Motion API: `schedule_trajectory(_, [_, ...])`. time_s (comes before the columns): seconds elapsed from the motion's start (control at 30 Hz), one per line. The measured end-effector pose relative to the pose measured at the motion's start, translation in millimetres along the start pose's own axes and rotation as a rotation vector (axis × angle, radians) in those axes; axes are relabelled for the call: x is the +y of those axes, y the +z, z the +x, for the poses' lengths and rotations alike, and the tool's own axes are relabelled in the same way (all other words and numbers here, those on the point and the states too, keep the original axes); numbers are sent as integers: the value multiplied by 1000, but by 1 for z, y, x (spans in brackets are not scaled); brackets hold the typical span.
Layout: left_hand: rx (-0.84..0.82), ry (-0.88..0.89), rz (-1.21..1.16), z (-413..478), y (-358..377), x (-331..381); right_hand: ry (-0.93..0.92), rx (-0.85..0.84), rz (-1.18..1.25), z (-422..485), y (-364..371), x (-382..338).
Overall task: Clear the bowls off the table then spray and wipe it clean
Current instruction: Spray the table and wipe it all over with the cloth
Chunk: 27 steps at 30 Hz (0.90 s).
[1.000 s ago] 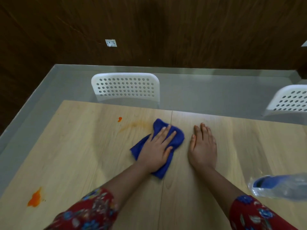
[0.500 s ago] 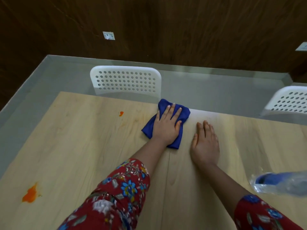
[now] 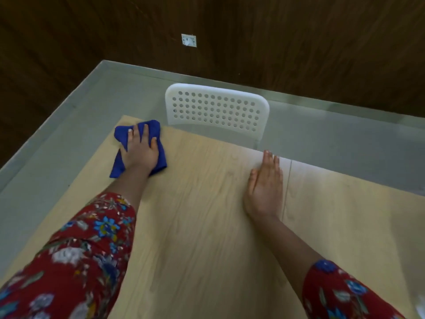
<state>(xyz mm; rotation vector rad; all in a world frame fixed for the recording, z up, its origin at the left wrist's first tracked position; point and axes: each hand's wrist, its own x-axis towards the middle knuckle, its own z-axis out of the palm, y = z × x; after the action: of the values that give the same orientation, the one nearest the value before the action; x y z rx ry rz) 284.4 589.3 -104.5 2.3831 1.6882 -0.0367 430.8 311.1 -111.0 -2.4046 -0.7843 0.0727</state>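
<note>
A blue cloth [image 3: 158, 132] lies near the far left corner of the light wooden table [image 3: 202, 226]. My left hand [image 3: 141, 150] presses flat on top of the cloth, fingers spread over it. My right hand [image 3: 265, 187] rests flat on the bare tabletop near the far edge, fingers together, holding nothing. No bowls are in view. The spray bottle shows only as a pale blur at the bottom right corner [image 3: 420, 305].
A white perforated chair [image 3: 216, 109] stands tucked against the table's far edge. Grey floor [image 3: 69, 125] surrounds the table, with a dark wooden wall behind it. A seam [image 3: 287, 185] runs across the tabletop just right of my right hand.
My left hand has swept the cloth from the table's middle out to the far left corner. The view has turned left, so the orange stains and the bottle have left the frame.
</note>
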Motion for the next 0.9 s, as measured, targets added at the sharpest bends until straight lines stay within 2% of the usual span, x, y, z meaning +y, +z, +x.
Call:
schedule_trajectory(0.13, [21, 22, 0, -6, 7, 22, 36, 48, 127, 1, -3, -4])
schedule_trajectory(0.2, [54, 189, 14, -24, 17, 53, 36, 62, 180, 0, -4, -5])
schedule_trajectory(0.33, [-16, 701, 27, -93, 42, 139, 34, 63, 169, 1, -4, -3])
schedule_trajectory(0.4, [-57, 797, 36, -110, 45, 159, 34, 58, 121, 2, -2, -3])
schedule_trajectory(0.47, [-69, 735, 0, -96, 45, 158, 38, 45, 32, 3, 1, -3])
schedule_trajectory(0.57, [-22, 506, -36, -45, 32, 129, -100, -35, -184, 1, 7, -4])
schedule_trajectory(0.67, [26, 260, -38, 17, 10, 73, -135, -144, -283, 4, 8, 2])
schedule_trajectory(0.73, [43, 139, -37, 51, -3, 26, -131, -160, -306, 4, 8, 3])
schedule_trajectory(0.8, [39, 78, -33, 74, -11, -11, -129, -168, -310, 5, 8, 2])
schedule_trajectory(0.9, [35, 60, -36, 87, -16, -29, -132, -148, -311, 6, 10, 2])
